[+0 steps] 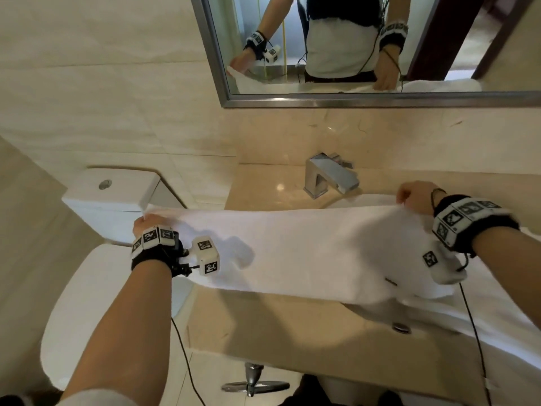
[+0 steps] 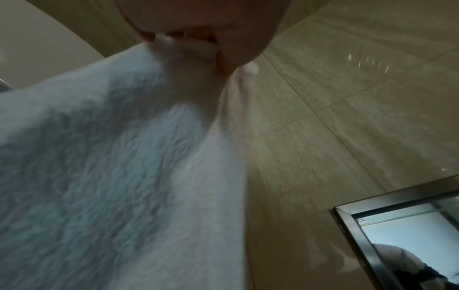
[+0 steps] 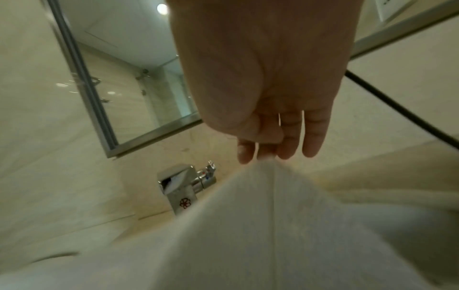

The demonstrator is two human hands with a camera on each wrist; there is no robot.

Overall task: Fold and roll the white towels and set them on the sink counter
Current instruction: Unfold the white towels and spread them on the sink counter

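A white towel (image 1: 295, 247) is stretched flat and wide in the air over the sink basin, folded lengthwise into a long band. My left hand (image 1: 145, 225) pinches its left end above the toilet. My right hand (image 1: 414, 197) pinches its right end near the faucet. In the left wrist view the fingers (image 2: 223, 49) clamp the towel (image 2: 111, 166) corner. In the right wrist view the fingertips (image 3: 265, 151) pinch a gathered fold of the towel (image 3: 273, 225). Another white towel (image 1: 503, 303) lies on the counter at the right.
A chrome faucet (image 1: 330, 175) stands behind the towel on the beige sink counter (image 1: 263, 183). A white toilet (image 1: 111, 191) is at the left, partly under my left arm. A mirror (image 1: 351, 48) hangs above. The basin drain (image 1: 401, 327) shows below the towel.
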